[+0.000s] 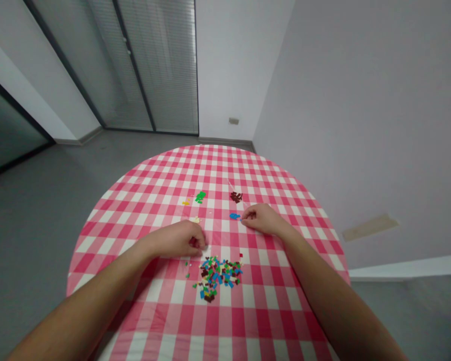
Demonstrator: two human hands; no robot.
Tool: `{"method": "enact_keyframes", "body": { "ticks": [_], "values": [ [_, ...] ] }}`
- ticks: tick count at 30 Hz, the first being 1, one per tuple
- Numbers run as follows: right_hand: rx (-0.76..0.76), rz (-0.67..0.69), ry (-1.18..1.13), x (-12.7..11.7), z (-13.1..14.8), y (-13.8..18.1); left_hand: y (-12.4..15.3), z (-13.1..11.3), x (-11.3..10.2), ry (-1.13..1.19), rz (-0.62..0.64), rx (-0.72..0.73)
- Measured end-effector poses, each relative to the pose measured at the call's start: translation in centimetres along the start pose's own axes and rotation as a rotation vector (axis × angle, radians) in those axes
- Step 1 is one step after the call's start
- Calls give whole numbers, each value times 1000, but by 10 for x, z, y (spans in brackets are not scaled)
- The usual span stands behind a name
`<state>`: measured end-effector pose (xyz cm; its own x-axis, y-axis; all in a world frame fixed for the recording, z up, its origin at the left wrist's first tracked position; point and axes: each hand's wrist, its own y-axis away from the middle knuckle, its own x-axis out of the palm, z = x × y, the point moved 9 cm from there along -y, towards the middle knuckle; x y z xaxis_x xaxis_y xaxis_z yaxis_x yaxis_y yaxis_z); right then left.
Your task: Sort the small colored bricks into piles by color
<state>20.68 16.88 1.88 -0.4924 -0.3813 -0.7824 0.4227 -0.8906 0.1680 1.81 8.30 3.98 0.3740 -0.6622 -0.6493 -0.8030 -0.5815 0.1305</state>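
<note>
My left hand (184,239) is closed above the near left of the table, fingers curled and the tips pinched beside a mixed heap of small toy building bricks (220,272). What it holds, if anything, is too small to make out. Farther right, my right hand (262,219) pinches a small blue brick (241,219) at its fingertips, right beside a little pile of blue bricks (233,216). Behind that lies a pile of brown bricks (236,197). Green bricks (200,196) and a few yellow bricks (186,203) sit at the far left. Cream bricks (197,219) lie just beyond my left hand.
A red-and-white checked cloth (165,175) covers the round table. A lone red brick (241,255) and several stray green bricks (187,275) lie around the heap. A white wall (361,125) rises close on the right; glass partitions (161,65) stand behind.
</note>
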Motion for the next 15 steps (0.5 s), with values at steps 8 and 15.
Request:
{"method": "enact_keyframes", "body": {
  "ticks": [8, 15],
  "values": [
    [-11, -55, 51, 0, 1, -3, -5, -12, 8, -5, 38, 44],
    [-248, 366, -48, 32, 50, 25, -11, -15, 19, -21, 54, 85]
  ]
}}
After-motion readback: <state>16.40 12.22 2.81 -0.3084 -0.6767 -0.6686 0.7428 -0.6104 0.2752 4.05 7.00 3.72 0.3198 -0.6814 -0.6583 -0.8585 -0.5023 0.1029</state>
